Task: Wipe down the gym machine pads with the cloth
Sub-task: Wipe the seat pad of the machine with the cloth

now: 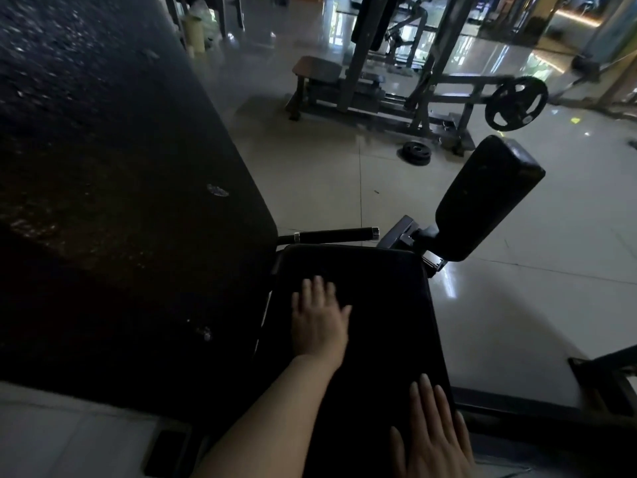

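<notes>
Right hand (432, 438) cut off by the bottom edge at the wrist; only fingers and part of the back show. Left hand (319, 320) lies flat on the seat pad (386, 322); whether a cloth sits beneath its palm cannot be told, the pad surface being too dark. Near end of the seat pad runs out of frame at the bottom. Large back pad (113, 188) cut off by the left and top edges, its lower part lost in shadow. Far machines (406, 84) blurred; details not readable. Dark frame (606, 377) at right clipped by the edge.
</notes>
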Tool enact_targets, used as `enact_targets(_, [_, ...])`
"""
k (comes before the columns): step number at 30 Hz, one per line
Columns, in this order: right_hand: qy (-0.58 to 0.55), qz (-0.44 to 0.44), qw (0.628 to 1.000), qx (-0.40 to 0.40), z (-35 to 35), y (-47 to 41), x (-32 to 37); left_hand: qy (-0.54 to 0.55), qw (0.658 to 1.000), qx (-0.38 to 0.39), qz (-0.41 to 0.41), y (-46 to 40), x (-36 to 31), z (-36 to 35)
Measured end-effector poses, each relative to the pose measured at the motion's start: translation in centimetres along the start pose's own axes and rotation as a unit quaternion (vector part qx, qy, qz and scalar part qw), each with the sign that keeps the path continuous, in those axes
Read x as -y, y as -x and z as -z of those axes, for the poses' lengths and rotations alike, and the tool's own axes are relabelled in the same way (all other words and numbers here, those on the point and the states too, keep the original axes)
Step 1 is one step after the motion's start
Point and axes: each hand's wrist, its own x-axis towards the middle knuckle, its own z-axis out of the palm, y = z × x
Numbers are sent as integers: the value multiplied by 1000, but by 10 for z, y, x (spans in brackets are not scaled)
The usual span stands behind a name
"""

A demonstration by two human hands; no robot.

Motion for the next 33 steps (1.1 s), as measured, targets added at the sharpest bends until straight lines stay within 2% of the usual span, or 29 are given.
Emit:
enact_targets(3, [6,-5,1000,15,-1,3,-1,5,996,12,89,12,23,11])
enact_targets(5, [4,-10,1000,19,-3,3,-1,28,994,12,101,9,10,13])
enact_targets(7, [0,-13,1000,15,-3,3,-1,45,998,0,40,7,-22,7])
enact_targets(10, [-19,-5,1000,11,-5,4,-5,66,988,31,-135,20,-74,-1])
enact_targets(12, [-24,4,1000,17,-4,5,-8,57,974,61,-213,27,-78,-1])
enact_targets(13, [-24,7,1000,18,-3,6,-9,46,972,57,-222,26,-67,0])
enact_targets(15, [-19,7,999,27,0,6,-9,30,984,27,-171,21,-27,3])
enact_targets(18, [-10,0,999,44,3,10,-5,8,1000,9,-8,22,33,7])
enact_targets(20, [-14,-8,999,46,6,10,-1,-4,999,11,43,24,36,8])
enact_targets(22, [-12,-13,999,49,5,10,1,10,999,-1,51,21,13,5])
enact_targets(23, [-13,-15,999,47,4,10,0,16,1000,-13,22,19,-5,2])
enact_targets(25, [-18,-8,999,30,1,10,-4,41,994,-33,-91,22,-46,-6])
enact_targets(27, [-17,8,1000,14,-1,12,-8,74,974,20,-211,31,-79,-9])
enact_targets(29, [-15,24,1000,4,0,13,-10,68,956,52,-281,35,-82,-9])
enact_targets(31, [-10,32,999,-3,3,13,-10,45,960,34,-272,35,-56,-7])
enact_targets(33, [10,31,999,10,7,14,-6,34,981,4,-192,38,-11,-4])
